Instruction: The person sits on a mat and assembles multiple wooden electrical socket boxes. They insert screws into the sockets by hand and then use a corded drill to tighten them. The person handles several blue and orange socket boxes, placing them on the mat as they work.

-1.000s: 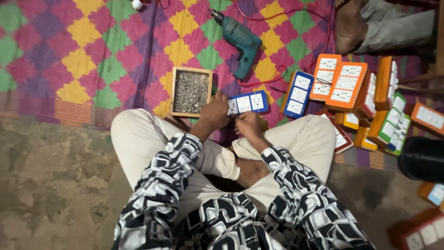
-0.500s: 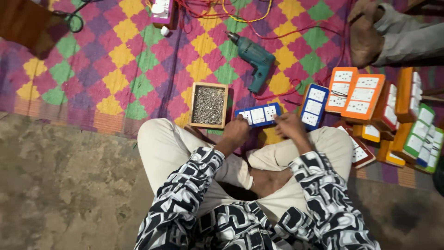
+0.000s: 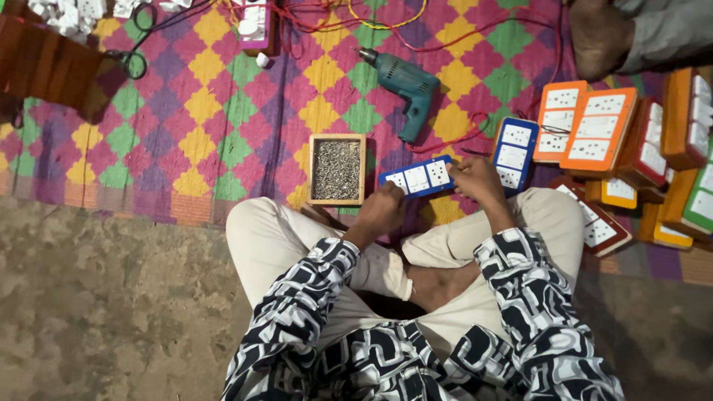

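I sit cross-legged on a patterned mat. A blue board with white switches and sockets (image 3: 418,177) lies just past my knees. My left hand (image 3: 382,209) is closed at its near left end, and my right hand (image 3: 476,178) grips its right end. Whether the left hand holds a small tool or screw is hidden. A wooden box full of small metal screws (image 3: 336,169) stands just left of the board. A teal electric drill (image 3: 405,87) lies on the mat beyond it.
Another blue switch board (image 3: 512,151) and several orange, wood-edged switch boards (image 3: 594,126) are stacked to the right. Another person's foot (image 3: 598,36) rests at the top right. A white power strip (image 3: 253,22) and red and yellow wires (image 3: 386,15) lie at the top. Bare ground is at left.
The view has shifted, so the mat's far part with the power strip and wires now shows. My hands stay on the blue board, the right hand now at its right end.
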